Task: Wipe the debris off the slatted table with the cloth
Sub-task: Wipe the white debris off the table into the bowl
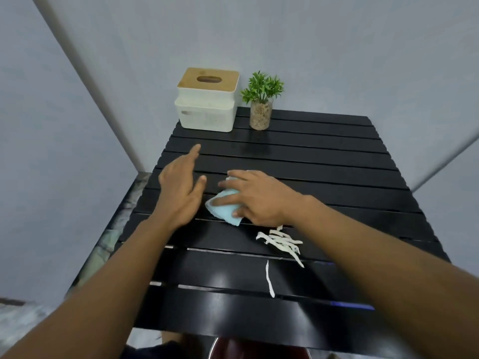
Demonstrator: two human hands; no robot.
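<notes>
A light blue cloth (pixel 225 209) lies bunched on the black slatted table (pixel 324 161), near its middle. My right hand (pixel 255 196) covers the cloth, with the fingers spread over its top and the thumb curled against its near edge. Just left of the cloth, my left hand (pixel 181 189) hovers above the slats with straight fingers and holds nothing. White paper shreds (pixel 283 242) lie in a small heap right behind my right wrist. One single long strip (pixel 269 278) lies closer to the front edge.
A white tissue box with a wooden lid (pixel 207 99) stands at the far left corner of the table. A small potted plant (pixel 261 99) stands next to it. Grey walls close in behind and on both sides.
</notes>
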